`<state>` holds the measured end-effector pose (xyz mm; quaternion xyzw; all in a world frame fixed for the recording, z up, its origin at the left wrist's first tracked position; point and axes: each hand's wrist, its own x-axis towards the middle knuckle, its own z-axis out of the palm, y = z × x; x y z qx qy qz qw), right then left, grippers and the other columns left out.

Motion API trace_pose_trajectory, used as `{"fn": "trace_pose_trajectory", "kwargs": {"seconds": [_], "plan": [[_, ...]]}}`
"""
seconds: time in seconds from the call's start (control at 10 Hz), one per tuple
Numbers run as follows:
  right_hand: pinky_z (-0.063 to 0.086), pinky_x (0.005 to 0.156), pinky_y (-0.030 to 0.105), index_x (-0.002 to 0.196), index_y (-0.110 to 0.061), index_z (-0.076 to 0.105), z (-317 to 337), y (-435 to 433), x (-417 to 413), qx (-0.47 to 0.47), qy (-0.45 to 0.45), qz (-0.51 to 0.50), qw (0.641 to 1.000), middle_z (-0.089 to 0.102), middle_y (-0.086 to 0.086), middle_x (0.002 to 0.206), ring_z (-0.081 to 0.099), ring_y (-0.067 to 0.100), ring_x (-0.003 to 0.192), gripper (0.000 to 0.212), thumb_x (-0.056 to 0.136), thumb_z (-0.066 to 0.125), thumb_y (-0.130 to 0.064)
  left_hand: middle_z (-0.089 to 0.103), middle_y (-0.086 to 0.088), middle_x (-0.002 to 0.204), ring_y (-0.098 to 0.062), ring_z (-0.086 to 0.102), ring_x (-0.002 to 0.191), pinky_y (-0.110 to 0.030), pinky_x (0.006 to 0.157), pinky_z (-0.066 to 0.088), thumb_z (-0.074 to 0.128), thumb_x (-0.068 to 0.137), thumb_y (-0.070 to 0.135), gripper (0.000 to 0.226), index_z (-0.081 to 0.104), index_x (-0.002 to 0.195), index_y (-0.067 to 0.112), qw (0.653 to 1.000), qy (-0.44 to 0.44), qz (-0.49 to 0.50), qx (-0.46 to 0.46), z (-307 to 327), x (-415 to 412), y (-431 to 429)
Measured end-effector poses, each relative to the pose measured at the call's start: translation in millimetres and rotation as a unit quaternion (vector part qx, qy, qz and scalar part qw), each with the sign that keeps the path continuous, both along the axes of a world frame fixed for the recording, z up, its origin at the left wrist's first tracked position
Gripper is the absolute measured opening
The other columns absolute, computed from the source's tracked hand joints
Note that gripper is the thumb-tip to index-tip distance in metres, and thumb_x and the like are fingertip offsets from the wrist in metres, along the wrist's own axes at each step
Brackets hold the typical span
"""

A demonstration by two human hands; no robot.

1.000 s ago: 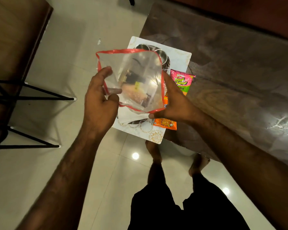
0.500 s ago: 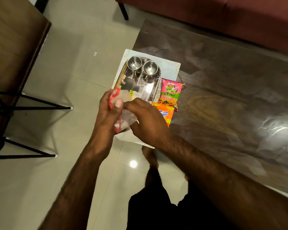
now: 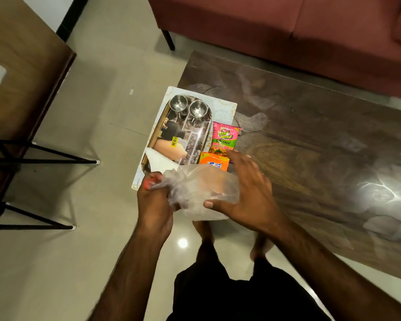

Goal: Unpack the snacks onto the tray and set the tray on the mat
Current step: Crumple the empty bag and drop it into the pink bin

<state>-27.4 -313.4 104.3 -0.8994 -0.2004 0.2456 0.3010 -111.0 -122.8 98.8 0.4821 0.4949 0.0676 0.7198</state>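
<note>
Plastic bag, spread open a second ago, now crumpled: left hand fisted around red rim, right hand open, pressing it. Snack packets beside steel tray on mat, not on tray: loading remains.

The crumpled clear bag hides the near end of the tray and mat — the orange packet shows only its top, its print blurred.
</note>
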Motion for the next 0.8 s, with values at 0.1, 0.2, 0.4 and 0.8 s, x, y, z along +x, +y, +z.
{"fn": "trace_pose_trajectory", "kwargs": {"seconds": [0.1, 0.2, 0.4, 0.8], "plan": [[0.027, 0.114, 0.03, 0.159, -0.047, 0.015, 2, -18, 4, 0.036, 0.12, -0.044, 0.991, 0.026, -0.022, 0.164, 0.023, 0.001, 0.148, 0.12, 0.062, 0.08, -0.075, 0.055, -0.015, 0.089, -0.031, 0.059, 0.077, -0.038, 0.064, 0.051, 0.049, 0.094, 0.004, 0.013, 0.055, 0.102, -0.004, 0.997, -0.015, 0.008, -0.074, 4, 1, -16], [0.045, 0.104, 0.016, 0.157, -0.039, 0.03, 5, -28, -6, 0.218, 0.34, -0.07, 0.912, 0.049, -0.02, 0.151, 0.049, 0.004, 0.139, 0.104, 0.073, 0.091, -0.039, 0.063, -0.012, 0.104, -0.025, 0.064, 0.091, -0.038, 0.081, 0.053, 0.039, 0.101, 0.006, 0.025, 0.059, 0.116, 0.007, 0.992, 0.031, -0.058, -0.107, 5, 2, -50], [0.05, 0.103, 0.018, 0.154, -0.04, 0.037, 12, -40, -16, 0.207, 0.349, -0.055, 0.912, 0.052, -0.018, 0.149, 0.055, -0.006, 0.129, 0.1, 0.071, 0.094, -0.03, 0.075, 0.0, 0.096, -0.017, 0.072, 0.088, -0.032, 0.076, 0.061, 0.041, 0.102, 0.006, 0.029, 0.064, 0.105, 0.024, 0.964, 0.005, -0.247, -0.101, 4, -13, -83], [0.057, 0.085, 0.033, 0.106, -0.008, 0.074, 10, -53, -13, 0.238, 0.24, -0.181, 0.924, 0.078, 0.012, 0.103, 0.073, 0.02, 0.092, 0.036, 0.074, 0.084, 0.006, 0.073, -0.004, 0.107, -0.008, 0.065, 0.079, -0.019, 0.058, 0.05, 0.052, 0.097, 0.007, 0.035, 0.067, 0.128, 0.012, 0.935, -0.046, -0.298, -0.186, 21, 7, -95]]}}
